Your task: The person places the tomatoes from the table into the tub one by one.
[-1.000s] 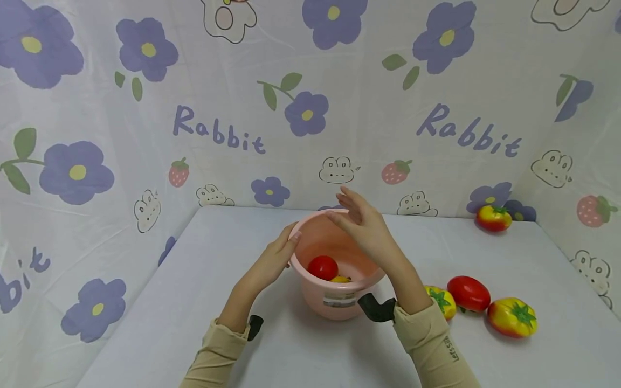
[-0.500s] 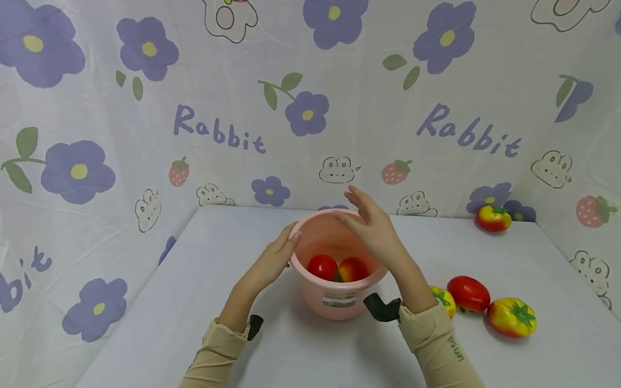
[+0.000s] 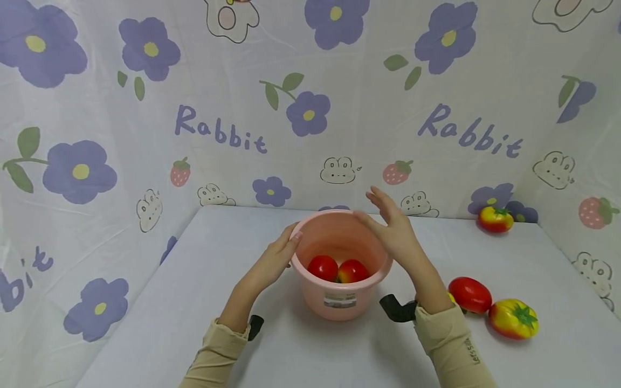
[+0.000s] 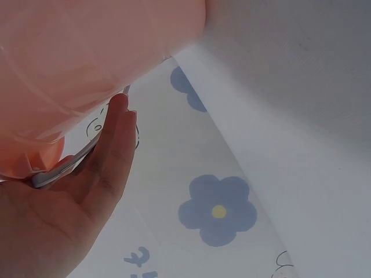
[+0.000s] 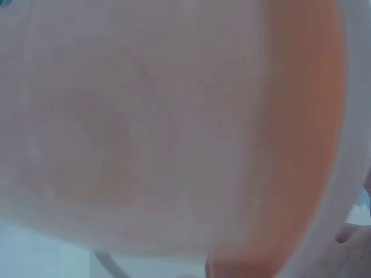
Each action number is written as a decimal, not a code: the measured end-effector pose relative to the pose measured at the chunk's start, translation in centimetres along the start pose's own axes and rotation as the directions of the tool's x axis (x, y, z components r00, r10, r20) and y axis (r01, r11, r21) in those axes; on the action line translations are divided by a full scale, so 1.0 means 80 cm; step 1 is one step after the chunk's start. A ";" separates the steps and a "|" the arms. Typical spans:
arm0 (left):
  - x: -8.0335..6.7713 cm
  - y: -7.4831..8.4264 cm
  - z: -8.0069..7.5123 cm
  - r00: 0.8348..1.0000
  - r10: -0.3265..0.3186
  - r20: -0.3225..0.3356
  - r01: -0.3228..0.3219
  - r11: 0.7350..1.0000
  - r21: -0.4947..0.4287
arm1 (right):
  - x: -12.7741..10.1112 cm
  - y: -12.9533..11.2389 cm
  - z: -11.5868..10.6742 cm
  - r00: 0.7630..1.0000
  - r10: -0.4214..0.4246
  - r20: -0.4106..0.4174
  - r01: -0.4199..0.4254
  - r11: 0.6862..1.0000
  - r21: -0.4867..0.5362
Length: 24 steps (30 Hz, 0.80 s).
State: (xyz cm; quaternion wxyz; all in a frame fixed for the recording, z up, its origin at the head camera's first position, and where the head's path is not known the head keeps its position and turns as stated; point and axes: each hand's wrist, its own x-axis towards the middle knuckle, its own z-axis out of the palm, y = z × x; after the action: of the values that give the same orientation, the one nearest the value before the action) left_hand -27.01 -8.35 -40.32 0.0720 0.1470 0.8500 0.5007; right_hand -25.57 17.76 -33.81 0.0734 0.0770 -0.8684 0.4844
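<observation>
A pink plastic bucket (image 3: 315, 299) with a paper label stands upright on the white table, its mouth tilted toward me in the head view. Inside lie a smooth red toy fruit (image 3: 322, 268) and a red-and-yellow one (image 3: 353, 270). My left hand (image 3: 271, 261) holds the bucket's left rim, thumb over the edge and fingers outside. In the left wrist view, these fingers lie beside the bucket's grey handle (image 4: 64, 169). At the right rim, my right hand (image 3: 400, 237) has extended fingers and holds nothing. The bucket wall (image 5: 145, 127) fills most of the right wrist view, blurred.
Right of the bucket lie a red toy fruit (image 3: 469, 295) and a yellow-red one with a green star-shaped top (image 3: 513, 319). Another, mostly hidden, is behind the right forearm. One more yellow-red fruit (image 3: 495, 219) sits at the back right corner. Patterned cloth (image 3: 373, 118) encloses the table.
A red-and-yellow toy fruit has come into view inside the bucket beside the red one. My right hand has moved right, from above the bucket to its right rim. The left hand keeps its place.
</observation>
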 end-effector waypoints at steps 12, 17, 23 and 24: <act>0.001 -0.006 0.001 1.000 0.004 -0.009 -0.004 1.000 0.007 | -0.005 0.033 -0.040 0.999 0.035 -0.042 -0.037 0.998 -0.043; 0.000 -0.004 0.001 1.000 0.011 -0.012 -0.011 1.000 -0.002 | -0.005 0.047 -0.056 0.997 0.057 -0.051 -0.060 0.997 -0.044; 0.002 -0.003 0.001 1.000 0.025 -0.009 -0.025 1.000 0.007 | -0.006 0.063 -0.069 0.995 0.062 -0.081 -0.065 0.997 -0.041; 0.002 -0.003 0.001 1.000 0.023 -0.008 -0.023 1.000 0.007 | -0.006 0.067 -0.071 0.994 0.061 -0.086 -0.065 0.997 -0.041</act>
State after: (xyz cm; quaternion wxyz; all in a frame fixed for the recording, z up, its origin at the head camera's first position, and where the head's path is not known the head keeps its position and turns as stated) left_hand -27.19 -8.33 -40.56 0.0623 0.1547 0.8503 0.4992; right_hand -25.87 25.39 -35.42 0.0965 0.0273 -0.8768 0.4703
